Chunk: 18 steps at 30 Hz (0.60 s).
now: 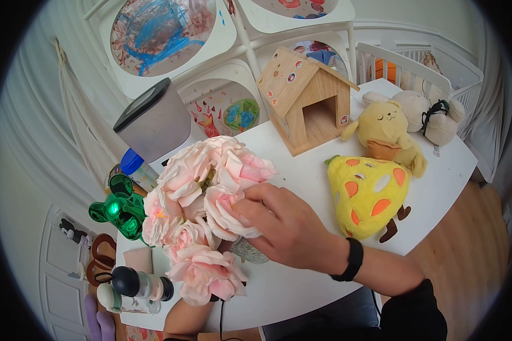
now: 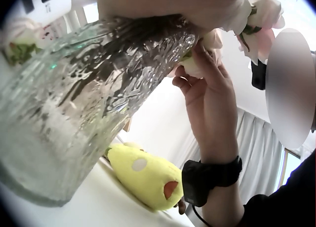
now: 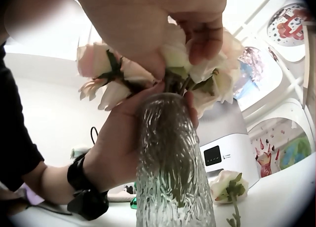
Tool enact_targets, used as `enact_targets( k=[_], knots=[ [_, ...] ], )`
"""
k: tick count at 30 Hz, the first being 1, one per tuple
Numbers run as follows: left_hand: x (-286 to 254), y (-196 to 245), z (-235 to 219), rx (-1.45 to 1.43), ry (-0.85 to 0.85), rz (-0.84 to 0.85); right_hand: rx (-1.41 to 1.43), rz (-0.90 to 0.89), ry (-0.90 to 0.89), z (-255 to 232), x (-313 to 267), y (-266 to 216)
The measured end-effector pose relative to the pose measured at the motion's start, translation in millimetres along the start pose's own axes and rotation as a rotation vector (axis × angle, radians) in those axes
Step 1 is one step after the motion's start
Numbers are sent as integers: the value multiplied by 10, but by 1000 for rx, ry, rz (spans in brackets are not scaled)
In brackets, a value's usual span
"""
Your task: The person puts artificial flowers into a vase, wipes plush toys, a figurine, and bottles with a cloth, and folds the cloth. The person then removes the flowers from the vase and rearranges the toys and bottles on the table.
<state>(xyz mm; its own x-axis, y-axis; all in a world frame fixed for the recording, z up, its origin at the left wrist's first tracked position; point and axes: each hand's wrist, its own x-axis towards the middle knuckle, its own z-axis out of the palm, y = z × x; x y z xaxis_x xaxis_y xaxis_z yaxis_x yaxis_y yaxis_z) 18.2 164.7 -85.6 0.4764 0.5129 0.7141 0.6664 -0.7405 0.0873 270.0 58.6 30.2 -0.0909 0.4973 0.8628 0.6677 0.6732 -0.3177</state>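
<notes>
Pink roses (image 1: pixel 202 199) fill the clear textured glass vase (image 3: pixel 173 153). My left hand (image 3: pixel 118 138) wraps round the vase's neck, its fingers showing on both sides in the right wrist view; in the head view the blossoms hide it. My right hand (image 1: pixel 293 230) is at the right side of the bunch, thumb and fingers pinching a rose (image 1: pixel 227 213) just above the vase's rim. Stems show through the glass. Seen from the left wrist, the right hand (image 2: pixel 212 98) has bent fingers at the blossoms beside the vase (image 2: pixel 84 94).
A loose rose (image 3: pixel 229 187) lies on the white table (image 1: pixel 438 193). Behind stand a wooden house (image 1: pixel 307 96) and a grey bin (image 1: pixel 156 125). Plush toys, among them a yellow one (image 1: pixel 370 196), are at the right. A green shiny figure (image 1: pixel 122 210) and bottles (image 1: pixel 145 284) are at the left.
</notes>
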Motion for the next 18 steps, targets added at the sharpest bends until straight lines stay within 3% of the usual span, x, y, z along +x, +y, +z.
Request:
enact_targets(
  k=[5, 7, 8, 9, 11, 13, 16, 18],
  knots=[
    [86, 11, -83, -49, -67, -15, 205, 52, 115, -232, 16, 129],
    [101, 11, -94, -73, -97, -20, 196, 406, 240, -244, -73, 245],
    [107, 11, -96, -86, -110, -19, 218, 519, 231, -169, -78, 326],
    [112, 10, -95, -100, -124, -16, 213, 524, 235, -45, -143, 419],
    [128, 19, -73, -116, -135, -7, 119, 607, -150, 263, -306, 603],
    [142, 15, -21, -174, -112, -33, 43, 633, -349, 582, -376, 654],
    [-85, -142, -5, -224, -173, -58, 27, 687, -443, 974, -391, 728],
    [-264, -292, -19, -270, -225, -91, 26, 621, -447, 1222, -537, 976]
  ],
)
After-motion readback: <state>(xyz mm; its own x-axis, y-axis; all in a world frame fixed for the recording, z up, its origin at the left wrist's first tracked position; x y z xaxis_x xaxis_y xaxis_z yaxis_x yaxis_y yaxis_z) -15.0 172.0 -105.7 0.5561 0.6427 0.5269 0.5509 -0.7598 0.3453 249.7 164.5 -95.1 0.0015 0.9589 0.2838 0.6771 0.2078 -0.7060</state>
